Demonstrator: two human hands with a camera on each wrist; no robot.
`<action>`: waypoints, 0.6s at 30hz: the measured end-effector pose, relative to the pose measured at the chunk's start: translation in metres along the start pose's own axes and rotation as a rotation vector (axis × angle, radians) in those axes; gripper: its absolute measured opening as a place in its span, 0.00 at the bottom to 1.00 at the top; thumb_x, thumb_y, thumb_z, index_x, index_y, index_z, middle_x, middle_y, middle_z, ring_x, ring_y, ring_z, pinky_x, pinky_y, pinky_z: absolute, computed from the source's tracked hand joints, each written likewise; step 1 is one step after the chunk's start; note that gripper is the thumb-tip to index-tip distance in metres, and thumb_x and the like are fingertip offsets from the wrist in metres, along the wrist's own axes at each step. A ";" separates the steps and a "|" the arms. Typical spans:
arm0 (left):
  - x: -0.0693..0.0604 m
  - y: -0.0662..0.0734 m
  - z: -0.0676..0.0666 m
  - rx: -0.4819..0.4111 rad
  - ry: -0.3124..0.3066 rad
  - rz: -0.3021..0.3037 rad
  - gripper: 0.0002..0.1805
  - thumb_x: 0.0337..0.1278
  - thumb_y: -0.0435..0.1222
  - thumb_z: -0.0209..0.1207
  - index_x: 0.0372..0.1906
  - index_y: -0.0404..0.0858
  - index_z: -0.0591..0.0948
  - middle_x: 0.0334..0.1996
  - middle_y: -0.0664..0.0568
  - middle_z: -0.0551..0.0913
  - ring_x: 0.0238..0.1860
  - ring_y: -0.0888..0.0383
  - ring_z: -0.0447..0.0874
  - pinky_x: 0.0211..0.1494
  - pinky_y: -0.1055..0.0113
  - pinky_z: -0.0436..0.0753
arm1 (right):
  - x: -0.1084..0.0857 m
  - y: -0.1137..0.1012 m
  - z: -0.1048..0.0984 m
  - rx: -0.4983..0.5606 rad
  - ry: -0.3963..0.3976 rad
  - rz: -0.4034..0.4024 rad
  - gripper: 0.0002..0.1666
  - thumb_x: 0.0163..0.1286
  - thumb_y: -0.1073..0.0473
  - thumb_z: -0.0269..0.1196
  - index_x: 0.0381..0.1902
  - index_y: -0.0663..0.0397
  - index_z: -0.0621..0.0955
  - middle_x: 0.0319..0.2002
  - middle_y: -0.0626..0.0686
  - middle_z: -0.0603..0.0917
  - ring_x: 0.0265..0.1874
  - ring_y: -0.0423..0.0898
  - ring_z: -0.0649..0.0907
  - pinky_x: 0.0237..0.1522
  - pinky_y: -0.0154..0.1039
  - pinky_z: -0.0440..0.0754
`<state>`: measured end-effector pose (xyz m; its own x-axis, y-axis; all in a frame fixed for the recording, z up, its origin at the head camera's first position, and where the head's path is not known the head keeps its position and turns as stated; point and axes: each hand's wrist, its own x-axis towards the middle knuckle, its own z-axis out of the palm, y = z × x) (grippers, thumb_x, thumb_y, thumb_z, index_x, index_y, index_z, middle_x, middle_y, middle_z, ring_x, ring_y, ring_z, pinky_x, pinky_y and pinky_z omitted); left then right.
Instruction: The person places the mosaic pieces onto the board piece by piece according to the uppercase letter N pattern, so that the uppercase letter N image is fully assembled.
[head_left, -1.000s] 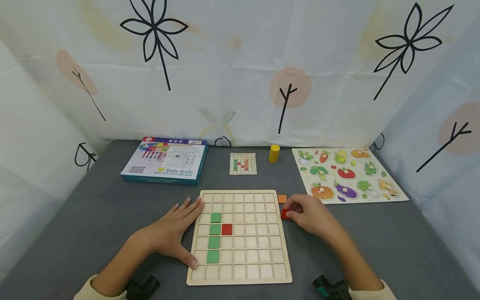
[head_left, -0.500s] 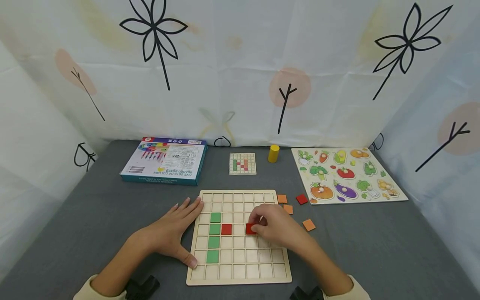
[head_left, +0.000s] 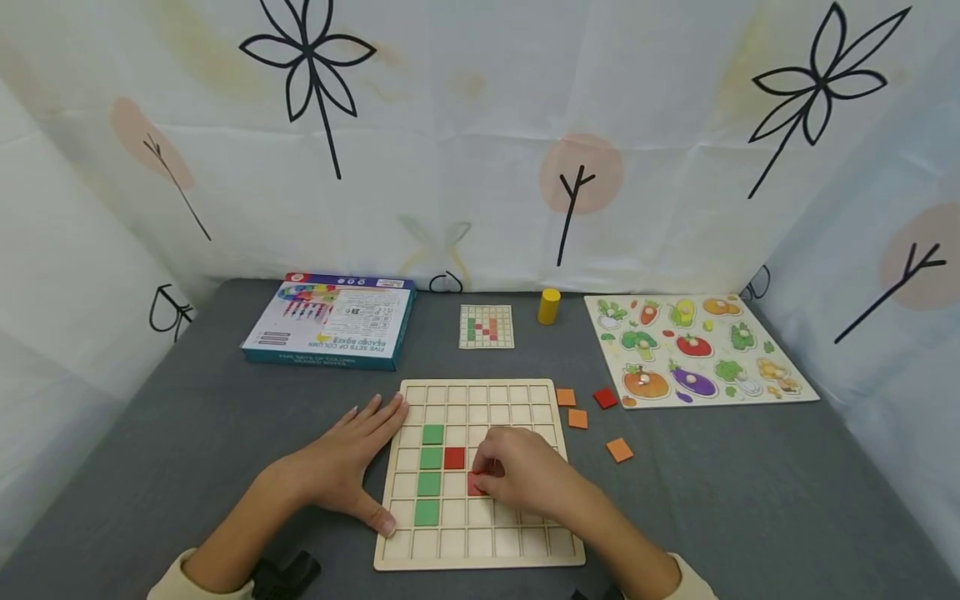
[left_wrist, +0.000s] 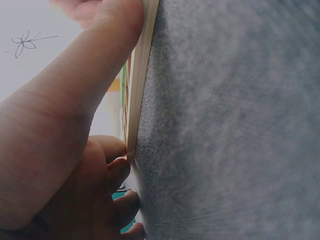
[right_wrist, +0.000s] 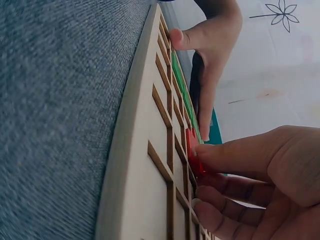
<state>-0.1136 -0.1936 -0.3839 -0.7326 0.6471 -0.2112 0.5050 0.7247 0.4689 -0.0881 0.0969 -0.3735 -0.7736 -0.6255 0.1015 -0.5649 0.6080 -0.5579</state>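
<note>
A wooden grid board (head_left: 480, 543) lies on the dark table, with a column of green tiles (head_left: 429, 484) and a red tile (head_left: 454, 458) right of the second green one. My left hand (head_left: 341, 467) rests spread on the board's left edge; the left wrist view shows its fingers along the board's side (left_wrist: 136, 110). My right hand (head_left: 525, 471) pinches another red tile (head_left: 476, 484) at the grid, one row lower and one column right of the first. Thumb and fingers cover part of that tile; in the right wrist view the right hand (right_wrist: 260, 175) pinches red (right_wrist: 191, 145).
Right of the board lie orange tiles (head_left: 619, 450) and a red tile (head_left: 605, 398). Behind stand a yellow cylinder (head_left: 549, 307), a small pattern card (head_left: 486, 327), a boxed set (head_left: 330, 321) at left and a vegetable picture board (head_left: 693, 346) at right.
My right hand has carried a red tile leftward from beside the board onto the grid, then slightly left and nearer me. My left hand has stayed in place.
</note>
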 end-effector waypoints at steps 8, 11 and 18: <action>-0.001 0.002 -0.002 -0.011 -0.001 0.007 0.77 0.29 0.72 0.72 0.80 0.34 0.49 0.80 0.41 0.45 0.78 0.35 0.38 0.73 0.33 0.44 | -0.012 0.001 -0.006 -0.173 0.002 -0.114 0.06 0.63 0.68 0.70 0.31 0.51 0.90 0.33 0.43 0.82 0.35 0.39 0.78 0.39 0.32 0.79; -0.001 0.002 -0.001 -0.006 0.004 0.013 0.77 0.29 0.72 0.72 0.80 0.34 0.49 0.80 0.41 0.45 0.78 0.35 0.38 0.73 0.33 0.44 | -0.021 0.013 -0.018 -0.130 0.050 -0.084 0.06 0.63 0.68 0.69 0.34 0.53 0.90 0.35 0.43 0.83 0.36 0.39 0.80 0.40 0.36 0.81; 0.000 0.002 -0.001 0.004 0.004 0.000 0.78 0.28 0.73 0.71 0.80 0.34 0.49 0.80 0.41 0.45 0.78 0.36 0.39 0.73 0.34 0.44 | -0.042 0.058 -0.060 -0.270 0.283 0.119 0.10 0.65 0.73 0.66 0.43 0.61 0.88 0.39 0.52 0.84 0.34 0.46 0.83 0.36 0.44 0.83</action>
<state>-0.1131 -0.1929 -0.3818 -0.7342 0.6464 -0.2077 0.5072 0.7255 0.4651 -0.1059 0.1878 -0.3611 -0.8651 -0.4071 0.2929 -0.4930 0.7978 -0.3470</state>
